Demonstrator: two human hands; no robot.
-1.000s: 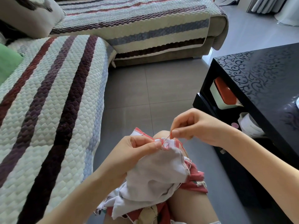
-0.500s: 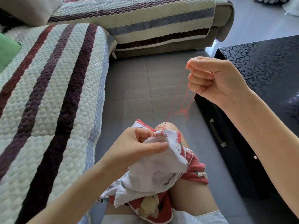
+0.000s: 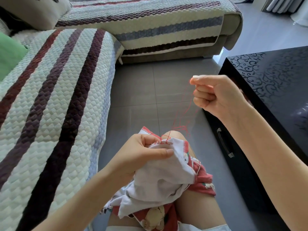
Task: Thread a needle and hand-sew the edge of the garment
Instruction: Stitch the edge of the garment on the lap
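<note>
A white and red garment (image 3: 163, 179) lies bunched over my knee. My left hand (image 3: 141, 154) pinches its folded edge, thumb on top, where red stitches run along the hem. Red thread (image 3: 185, 112) rises from that edge in loose loops up to my right hand (image 3: 215, 95), which is held above and to the right of the garment. Its thumb and forefinger are pressed together on the thread end. The needle itself is too small to make out between those fingers.
A striped quilted sofa (image 3: 55, 105) runs along my left and across the back. A glossy black coffee table (image 3: 273, 90) with a drawer handle (image 3: 225, 144) stands close on my right. Grey floor tiles (image 3: 141, 90) lie between them.
A second ago my right hand was down at the hem beside the left. It then pulled the thread up and right; since half a second ago it has come slightly lower, and the thread hangs slacker.
</note>
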